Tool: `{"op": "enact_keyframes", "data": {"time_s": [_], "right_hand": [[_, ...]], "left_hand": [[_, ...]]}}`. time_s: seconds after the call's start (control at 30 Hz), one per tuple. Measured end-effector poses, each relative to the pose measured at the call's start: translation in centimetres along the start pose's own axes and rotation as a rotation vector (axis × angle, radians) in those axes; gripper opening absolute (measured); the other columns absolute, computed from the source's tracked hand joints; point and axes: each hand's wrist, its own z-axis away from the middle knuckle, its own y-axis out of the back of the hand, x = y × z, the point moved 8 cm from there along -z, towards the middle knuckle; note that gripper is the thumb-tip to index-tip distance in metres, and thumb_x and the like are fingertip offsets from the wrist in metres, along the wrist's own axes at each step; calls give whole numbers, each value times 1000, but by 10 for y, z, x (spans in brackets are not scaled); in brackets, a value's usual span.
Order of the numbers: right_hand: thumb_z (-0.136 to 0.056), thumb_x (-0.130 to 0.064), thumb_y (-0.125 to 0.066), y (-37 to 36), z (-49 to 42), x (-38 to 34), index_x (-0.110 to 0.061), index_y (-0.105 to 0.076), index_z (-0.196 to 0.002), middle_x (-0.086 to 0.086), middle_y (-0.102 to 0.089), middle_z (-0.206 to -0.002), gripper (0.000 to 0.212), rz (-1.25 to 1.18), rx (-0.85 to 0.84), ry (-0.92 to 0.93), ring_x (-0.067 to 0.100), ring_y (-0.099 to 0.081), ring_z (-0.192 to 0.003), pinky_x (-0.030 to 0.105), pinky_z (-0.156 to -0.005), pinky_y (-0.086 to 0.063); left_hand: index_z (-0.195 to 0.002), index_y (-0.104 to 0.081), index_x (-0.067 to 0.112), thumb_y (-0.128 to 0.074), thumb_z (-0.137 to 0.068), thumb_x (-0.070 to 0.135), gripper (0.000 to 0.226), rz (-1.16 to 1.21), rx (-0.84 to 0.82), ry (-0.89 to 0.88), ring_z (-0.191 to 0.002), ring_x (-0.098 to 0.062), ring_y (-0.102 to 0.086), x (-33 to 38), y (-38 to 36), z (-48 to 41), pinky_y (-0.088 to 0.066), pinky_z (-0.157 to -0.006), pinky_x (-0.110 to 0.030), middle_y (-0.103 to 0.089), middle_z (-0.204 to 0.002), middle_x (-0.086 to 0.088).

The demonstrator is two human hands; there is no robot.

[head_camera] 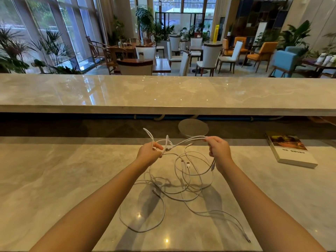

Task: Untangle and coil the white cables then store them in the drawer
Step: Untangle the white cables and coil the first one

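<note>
The left hand at nine o'clock and right hand at three each pinch the thin, tangled white cables, stretched nine-to-three between them, loose loops hanging toward six onto the pale marble counter.

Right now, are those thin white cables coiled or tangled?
Tangled: the white cables sprawl in crossing loops across the grey marble counter.
</note>
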Motion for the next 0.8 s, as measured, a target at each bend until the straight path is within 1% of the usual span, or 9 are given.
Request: {"op": "enact_keyframes", "data": {"time_s": [0.17, 0.27, 0.4, 0.5, 0.6, 0.67, 0.7, 0.77, 0.8], "right_hand": [[-94, -19, -49, 33, -14, 1, -6, -65, -95, 3, -51, -64, 21, 25, 133, -5, 12, -42, -57, 25, -50, -36], [-96, -19, -44, 40, -19, 12, -8, -62, -95, 7, -57, -70, 21, 140, 142, -33, 14, -45, -57, 27, -52, -40], [-98, -16, -39, 31, -20, 41, -1, -59, -94, 11, -60, -70, 25, 241, 57, -172, 17, -51, -56, 29, -57, -47], [-97, -15, -38, 23, -19, 64, 1, -60, -95, 10, -62, -70, 27, 350, -25, -235, 18, -54, -60, 33, -62, -46], [-97, -21, -40, 12, -17, 74, 3, -59, -107, 14, -67, -88, 32, 545, -147, -230, 23, -59, -77, 37, -71, -47], [-97, -29, -41, 4, -17, 70, 1, -52, -121, 18, -60, -118, 40, 885, -203, -180, 30, -56, -105, 39, -87, -45], [-97, -34, -42, 1, -16, 62, -2, -46, -129, 17, -54, -130, 45, 1029, -174, -125, 32, -50, -117, 40, -94, -42], [-95, -36, -45, -14, -12, 31, -11, -40, -138, 11, -47, -139, 49, 1100, -102, 95, 31, -41, -128, 42, -100, -38], [-95, -34, -46, -28, -8, 15, -14, -41, -138, 7, -49, -138, 48, 1046, -139, 225, 28, -40, -129, 41, -101, -38]], "left_hand": [[-87, -68, 9, -56, -83, -2, 17, 39, 8, 69, -55, -13, -40, -21, 21, 0, -31, -44, -20, -61, -76, -9], [-96, -68, 8, -54, -85, -4, 22, 65, 25, 93, -54, -13, -39, -29, 30, -1, -29, -43, -20, -60, -75, -9], [-117, -63, 12, -53, -84, -7, 39, 100, -10, 91, -52, -12, -35, -29, 30, -2, -28, -43, -19, -57, -71, -9], [-125, -57, 16, -55, -85, -4, 45, 111, -62, 72, -52, -12, -35, -25, 27, -3, -29, -44, -20, -58, -75, -11], [-129, -54, 18, -58, -85, -1, 49, 90, -103, 46, -53, -12, -35, -22, 25, -4, -30, -45, -21, -58, -83, -15], [-130, -53, 18, -58, -85, 0, 49, 78, -132, 33, -52, -12, -36, -20, 24, -4, -30, -45, -20, -59, -82, -14], [-129, -54, 18, -59, -85, 1, 48, 76, -148, 28, -52, -12, -36, -18, 23, -4, -30, -45, -20, -60, -83, -15], [-128, -55, 19, -60, -84, 2, 47, 63, -180, 9, -53, -12, -37, -12, 20, -2, -30, -45, -20, -59, -86, -16], [-126, -56, 20, -60, -84, 2, 46, 50, -198, -5, -54, -12, -37, -9, 18, 0, -31, -45, -19, -60, -86, -15]]}}
